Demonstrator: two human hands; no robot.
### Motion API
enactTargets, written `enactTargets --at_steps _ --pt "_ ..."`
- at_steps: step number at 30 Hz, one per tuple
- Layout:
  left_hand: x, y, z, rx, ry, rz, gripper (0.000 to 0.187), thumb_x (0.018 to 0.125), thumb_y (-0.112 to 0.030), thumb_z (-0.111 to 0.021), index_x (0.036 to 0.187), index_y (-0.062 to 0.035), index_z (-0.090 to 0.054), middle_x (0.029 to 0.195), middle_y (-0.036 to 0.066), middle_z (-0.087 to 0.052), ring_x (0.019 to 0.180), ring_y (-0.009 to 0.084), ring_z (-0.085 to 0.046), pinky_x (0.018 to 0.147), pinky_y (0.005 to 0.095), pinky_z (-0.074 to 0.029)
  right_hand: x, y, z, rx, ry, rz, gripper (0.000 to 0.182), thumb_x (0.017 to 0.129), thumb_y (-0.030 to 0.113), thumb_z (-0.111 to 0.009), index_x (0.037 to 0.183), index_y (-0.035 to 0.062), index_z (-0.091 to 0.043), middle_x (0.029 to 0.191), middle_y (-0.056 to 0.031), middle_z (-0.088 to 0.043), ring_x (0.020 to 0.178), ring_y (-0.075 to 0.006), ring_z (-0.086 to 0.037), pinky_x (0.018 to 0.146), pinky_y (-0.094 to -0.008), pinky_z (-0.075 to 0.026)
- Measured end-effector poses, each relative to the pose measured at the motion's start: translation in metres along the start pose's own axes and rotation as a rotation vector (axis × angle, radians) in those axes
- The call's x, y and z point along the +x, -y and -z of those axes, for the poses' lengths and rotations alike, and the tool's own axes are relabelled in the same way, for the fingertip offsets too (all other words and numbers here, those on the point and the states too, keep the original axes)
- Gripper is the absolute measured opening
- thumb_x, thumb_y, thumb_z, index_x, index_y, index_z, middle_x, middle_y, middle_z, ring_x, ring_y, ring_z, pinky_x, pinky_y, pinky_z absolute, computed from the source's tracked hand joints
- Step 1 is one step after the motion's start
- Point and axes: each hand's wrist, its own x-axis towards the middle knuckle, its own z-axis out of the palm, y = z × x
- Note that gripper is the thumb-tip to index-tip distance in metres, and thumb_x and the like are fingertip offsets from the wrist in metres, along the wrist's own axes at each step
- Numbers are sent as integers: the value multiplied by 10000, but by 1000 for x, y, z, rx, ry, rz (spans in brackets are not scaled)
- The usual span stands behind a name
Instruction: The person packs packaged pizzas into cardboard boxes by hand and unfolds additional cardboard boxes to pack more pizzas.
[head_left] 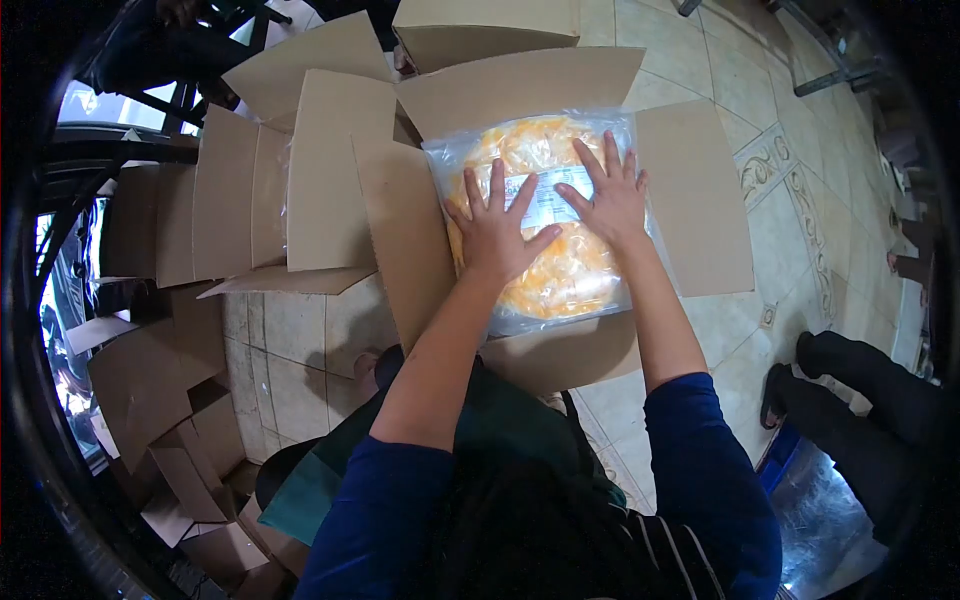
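Observation:
A large clear plastic bag [570, 275] of orange and whitish pieces lies in the mouth of an open cardboard box [410, 250], filling it. A white printed label [546, 200] shows on the bag between my hands. My left hand [495, 232] rests flat on the left part of the bag with its fingers spread. On the right part lies my right hand [613, 200], also flat and spread, its thumb over the label's edge. Neither hand grips anything. The box's flaps are folded outward. What lies beneath the bag is hidden.
Another open box [255, 200] stands to the left, close to this one. A further box [485, 30] is behind. Several open cartons [150, 390] crowd the lower left. At right are a person's dark-trousered legs [850, 400] and a blue container [815, 510] on the tiled floor [780, 240].

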Motion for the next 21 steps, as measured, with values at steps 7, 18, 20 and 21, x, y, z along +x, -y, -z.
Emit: enactTargets --at_steps 7,18,20,21 --pt "-15 1 6 -45 -5 -56 775 708 -658 -454 1345 -262 -260 1433 128 -47 1282 437 46 913 695 -14 14 11 21 -50 68 36 713 714 710 -378 1322 352 -277 1434 -85 -106 1277 -442 -82 978 -623 -96" --pt "-27 -9 -1 -72 66 -43 810 675 -672 -468 1343 -259 -274 1434 125 -36 1279 428 101 886 713 18 31 31 9 -76 88 46 682 724 698 -382 1316 377 -273 1427 -40 -151 1288 -398 -108 988 -616 -104" --pt "-25 -9 -1 -73 66 -43 817 674 -681 -466 1345 -258 -269 1435 125 -29 1279 426 106 882 716 15 31 32 8 -55 100 43 706 713 727 -341 1320 373 -266 1429 -40 -147 1289 -409 -84 987 -623 -69" --pt "-26 -8 -2 -70 69 -46 824 673 -689 -463 1347 -258 -265 1435 126 -21 1278 424 111 878 719 12 31 32 7 -55 101 43 706 713 727 -341 1320 373 -266 1429 -40 -147 1289 -409 -84 987 -623 -69"
